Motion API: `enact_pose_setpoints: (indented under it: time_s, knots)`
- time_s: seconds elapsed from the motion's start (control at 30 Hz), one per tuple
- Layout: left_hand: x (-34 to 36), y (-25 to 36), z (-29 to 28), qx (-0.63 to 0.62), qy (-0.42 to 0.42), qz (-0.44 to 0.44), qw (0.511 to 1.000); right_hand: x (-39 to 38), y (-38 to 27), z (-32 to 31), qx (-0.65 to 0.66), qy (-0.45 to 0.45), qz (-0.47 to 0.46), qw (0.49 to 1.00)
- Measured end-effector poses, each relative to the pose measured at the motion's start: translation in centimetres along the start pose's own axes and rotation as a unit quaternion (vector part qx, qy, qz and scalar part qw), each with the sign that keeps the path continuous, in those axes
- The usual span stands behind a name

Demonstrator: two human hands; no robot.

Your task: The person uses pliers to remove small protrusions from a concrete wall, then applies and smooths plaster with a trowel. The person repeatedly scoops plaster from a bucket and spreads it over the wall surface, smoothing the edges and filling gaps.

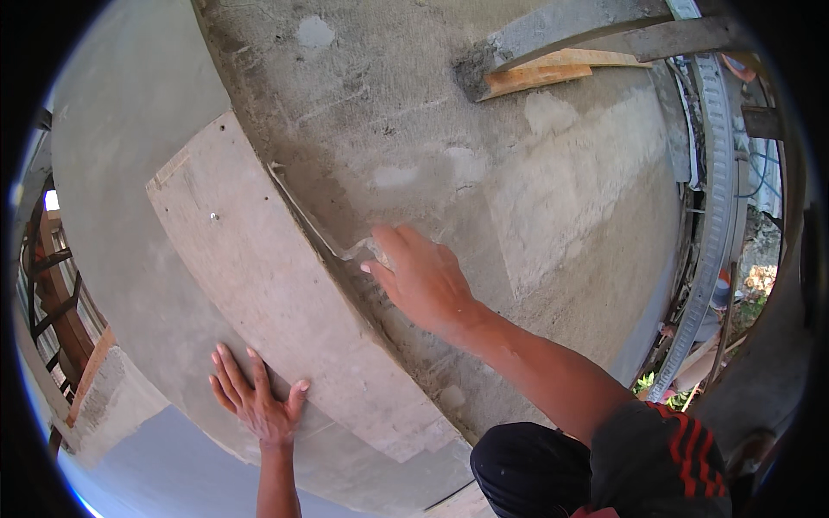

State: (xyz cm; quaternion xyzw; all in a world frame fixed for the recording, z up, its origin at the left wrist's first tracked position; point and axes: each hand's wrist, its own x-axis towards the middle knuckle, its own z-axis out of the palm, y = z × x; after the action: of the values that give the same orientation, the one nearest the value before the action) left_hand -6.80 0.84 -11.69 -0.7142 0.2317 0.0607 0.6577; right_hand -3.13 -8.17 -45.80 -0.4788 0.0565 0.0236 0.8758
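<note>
My right hand (pixel 419 276) is closed round the grip of a trowel (pixel 306 216), and its fingers hide most of that grip. The thin blade, seen nearly edge-on, lies along the edge of a long pale board (pixel 250 233). Beside that edge runs a rough, darker strip of cement plaster (pixel 380 164). Fingers spread, my left hand (pixel 259 401) rests flat where the board's lower left edge meets the smooth grey surface (pixel 121 173). It holds nothing. Several small holes and a screw head (pixel 214 217) show in the board.
At the upper right a grey beam (pixel 579 30) meets the plaster above an orange-brown wood strip (pixel 540 79). A ribbed metal channel (pixel 710 164) runs down the right side. My dark-clothed knee (pixel 527 470) is at the bottom. Dark metal framework (pixel 52 285) stands at far left.
</note>
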Motion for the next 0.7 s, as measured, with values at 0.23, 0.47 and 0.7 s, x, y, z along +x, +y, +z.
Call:
enact_pose_setpoints:
  time_s: [0.23,0.47,0.7]
  knots:
    - [0.4,0.2,0.0,-0.012,0.009,-0.007,1.0,9.6,0.4,-0.7,0.013,0.041,-0.007,0.999]
    - [-0.1,-0.1,0.2,-0.002,0.003,0.003,1.0,15.4,-1.8,-1.1,0.005,-0.007,-0.023,1.0]
    - [0.0,0.1,-0.2,-0.005,-0.006,-0.002,1.0,13.6,-1.1,-0.6,0.014,0.001,-0.058,0.998]
